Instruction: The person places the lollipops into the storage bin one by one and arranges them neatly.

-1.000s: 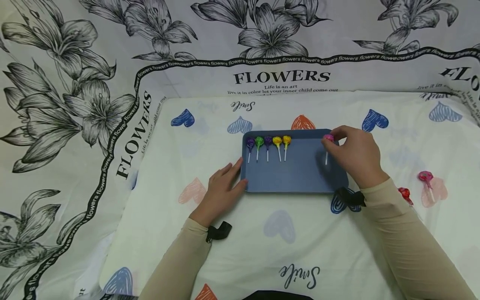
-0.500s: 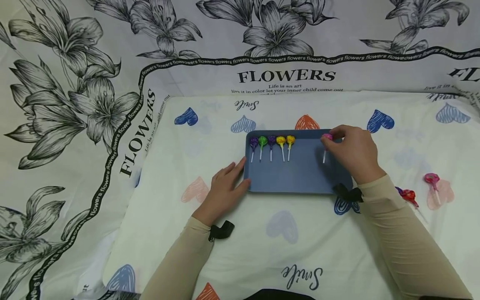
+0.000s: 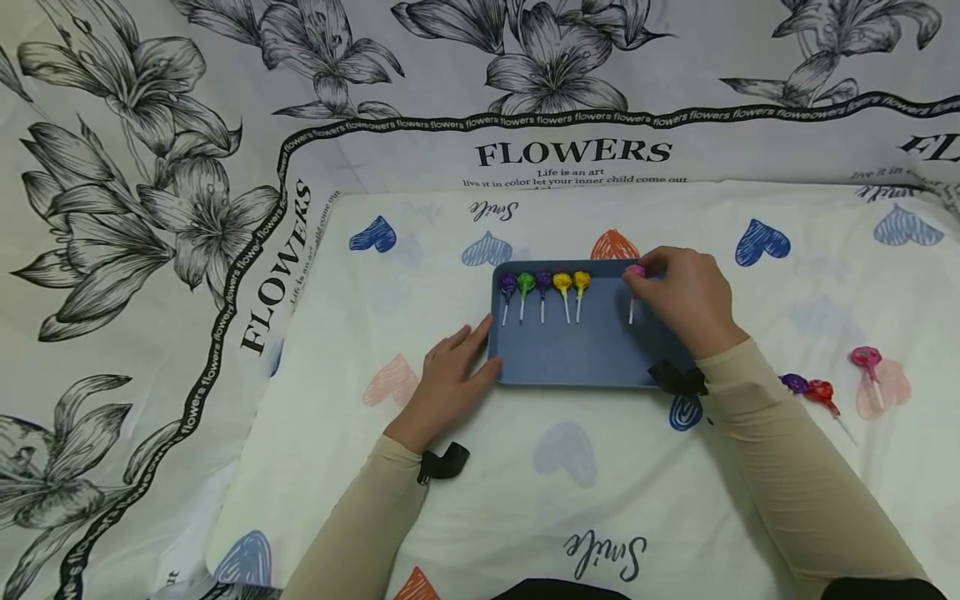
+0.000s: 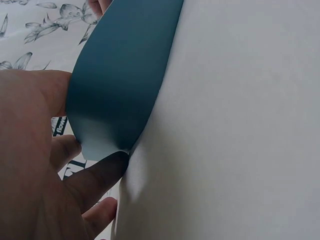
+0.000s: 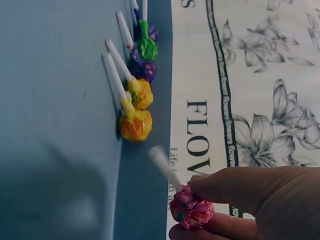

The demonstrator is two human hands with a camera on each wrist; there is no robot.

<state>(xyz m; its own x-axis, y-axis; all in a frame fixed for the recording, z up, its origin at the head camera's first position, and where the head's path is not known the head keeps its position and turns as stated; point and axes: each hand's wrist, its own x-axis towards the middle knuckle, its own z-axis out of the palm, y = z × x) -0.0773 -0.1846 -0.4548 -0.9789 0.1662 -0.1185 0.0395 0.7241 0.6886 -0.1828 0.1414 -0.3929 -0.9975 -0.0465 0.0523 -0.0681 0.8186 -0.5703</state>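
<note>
My right hand (image 3: 690, 296) pinches a pink-wrapped lollipop (image 5: 191, 207) by its head, over the right part of the blue tray (image 3: 570, 358). The lollipop's white stick points toward me in the head view. Along the tray's far left side lie several lollipops in a row: purple, a green lollipop (image 3: 525, 283), another purple, and two yellow ones, the last yellow lollipop (image 5: 135, 125) nearest my right hand. My left hand (image 3: 446, 379) rests at the tray's left end, fingers extended, fingertips against its side wall in the left wrist view.
Right of the tray, on the white cloth (image 3: 465, 517) printed with hearts, lie a pink lollipop (image 3: 866, 358), a red lollipop (image 3: 821, 392) and a purple lollipop (image 3: 793, 383). My right sleeve (image 3: 802, 467) passes close beside them. A flower-printed cloth (image 3: 420, 158) lies beyond.
My right hand has moved left over the tray with the pink lollipop, toward the row. The purple lollipop beside my right sleeve has come into sight. My left hand stays at the tray.
</note>
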